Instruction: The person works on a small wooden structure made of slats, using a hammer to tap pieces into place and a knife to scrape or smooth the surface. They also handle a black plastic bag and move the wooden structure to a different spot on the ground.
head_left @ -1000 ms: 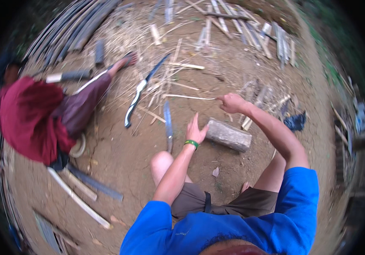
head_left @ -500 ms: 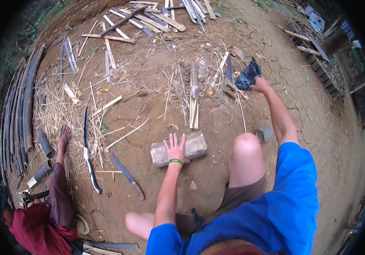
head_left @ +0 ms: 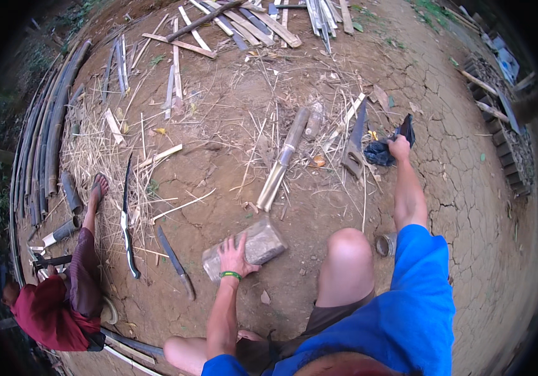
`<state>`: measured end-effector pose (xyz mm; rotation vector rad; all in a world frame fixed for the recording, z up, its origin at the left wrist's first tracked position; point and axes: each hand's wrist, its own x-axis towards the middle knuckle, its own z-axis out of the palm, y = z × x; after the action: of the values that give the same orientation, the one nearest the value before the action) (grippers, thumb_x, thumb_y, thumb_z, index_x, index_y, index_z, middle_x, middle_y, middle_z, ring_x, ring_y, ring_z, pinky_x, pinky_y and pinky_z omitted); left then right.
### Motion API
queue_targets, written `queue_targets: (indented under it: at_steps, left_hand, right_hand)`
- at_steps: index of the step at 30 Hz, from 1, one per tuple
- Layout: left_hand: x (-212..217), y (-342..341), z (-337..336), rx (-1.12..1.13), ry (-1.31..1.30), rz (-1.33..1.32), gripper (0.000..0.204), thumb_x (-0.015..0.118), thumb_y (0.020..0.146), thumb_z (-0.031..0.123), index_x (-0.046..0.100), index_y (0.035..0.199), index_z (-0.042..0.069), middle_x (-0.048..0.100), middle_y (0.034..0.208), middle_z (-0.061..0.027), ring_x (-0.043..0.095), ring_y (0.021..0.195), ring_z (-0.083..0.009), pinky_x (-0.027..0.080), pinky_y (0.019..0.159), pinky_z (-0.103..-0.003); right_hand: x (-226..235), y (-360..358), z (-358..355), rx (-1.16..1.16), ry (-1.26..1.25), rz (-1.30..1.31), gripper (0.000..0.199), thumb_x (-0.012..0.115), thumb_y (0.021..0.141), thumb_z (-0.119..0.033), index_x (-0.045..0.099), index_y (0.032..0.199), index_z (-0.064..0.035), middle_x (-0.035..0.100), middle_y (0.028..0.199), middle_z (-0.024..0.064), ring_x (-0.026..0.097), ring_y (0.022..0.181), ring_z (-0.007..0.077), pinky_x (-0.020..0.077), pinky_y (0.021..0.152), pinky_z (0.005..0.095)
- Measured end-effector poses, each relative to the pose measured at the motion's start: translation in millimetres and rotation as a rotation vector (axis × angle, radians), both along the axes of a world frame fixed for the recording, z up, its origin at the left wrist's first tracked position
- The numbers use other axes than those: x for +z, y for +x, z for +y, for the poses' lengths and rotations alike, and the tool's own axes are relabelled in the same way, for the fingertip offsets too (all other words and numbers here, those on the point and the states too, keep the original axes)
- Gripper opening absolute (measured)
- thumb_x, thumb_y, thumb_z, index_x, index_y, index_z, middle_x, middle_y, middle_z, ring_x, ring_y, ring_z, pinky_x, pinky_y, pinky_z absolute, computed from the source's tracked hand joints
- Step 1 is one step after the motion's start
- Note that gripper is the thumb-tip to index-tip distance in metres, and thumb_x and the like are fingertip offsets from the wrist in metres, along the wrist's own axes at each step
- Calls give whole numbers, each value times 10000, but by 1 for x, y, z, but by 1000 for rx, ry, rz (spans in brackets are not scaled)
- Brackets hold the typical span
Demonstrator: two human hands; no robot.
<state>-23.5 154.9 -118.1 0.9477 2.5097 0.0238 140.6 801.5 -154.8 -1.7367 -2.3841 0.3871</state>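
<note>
While resting a spread left hand [head_left: 234,257] on the wooden block [head_left: 266,242], now gripping the black plastic bag [head_left: 378,154] beside the saw [head_left: 355,141] with curled right hand [head_left: 399,147], apparently past grasping but not yet lifting clear of the ground [head_left: 319,203].

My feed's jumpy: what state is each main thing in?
Left hand: open, on wooden block
Right hand: closed on black bag
Wooden block: lying on ground
Black bag: crumpled, gripped
Long knife: lying unsheathed
Short knife: lying unsheathed
Handsaw: lying unheld
</note>
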Motion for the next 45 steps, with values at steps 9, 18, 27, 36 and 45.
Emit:
queue_targets:
  at_steps: [9, 18, 27, 36, 45]
  left_hand:
    - [-22, -1, -54, 827, -7, 161, 1370, 912, 475, 597, 208, 1563, 153, 413, 1453, -239, 405, 1343, -414, 297, 1111, -598]
    - [-17, -13, -63, 784, -45, -68, 1464, 981, 488, 358, 37, 1586, 147, 284, 1534, -241, 319, 1408, -415, 241, 1143, -615]
    - [-17, -23, -71, 817, -72, -202, 1432, 960, 557, 357, -10, 1590, 153, 221, 1571, -256, 217, 1474, -415, 180, 1170, -635]
    - [-19, -18, -72, 836, -67, -167, 1435, 963, 546, 361, 0, 1588, 147, 216, 1574, -239, 227, 1464, -414, 184, 1159, -636]
    - [-17, -24, -63, 835, -66, -202, 1412, 962, 557, 334, 18, 1590, 144, 199, 1594, -221, 205, 1480, -398, 182, 1160, -648]
  right_hand:
    - [117, -44, -57, 426, 130, 309, 192, 650, 890, -125, 708, 1002, 18, 703, 953, 230, 683, 933, 386, 521, 840, 438]
    - [213, -170, -171, 918, -33, 481, 163, 667, 905, -129, 726, 1004, -13, 705, 947, 157, 685, 901, 314, 515, 803, 388]
    - [166, -265, -348, 1010, -293, 713, 272, 691, 887, -90, 654, 1150, -34, 696, 1021, 201, 697, 897, 345, 551, 823, 424]
    - [95, -252, -410, 1251, -85, 249, 178, 649, 880, -112, 710, 1023, -25, 614, 1007, 152, 633, 927, 342, 539, 816, 450]
    - [-19, -343, -411, 1463, -269, -157, 174, 608, 748, 1, 707, 888, 29, 689, 932, 288, 688, 926, 408, 551, 837, 470]
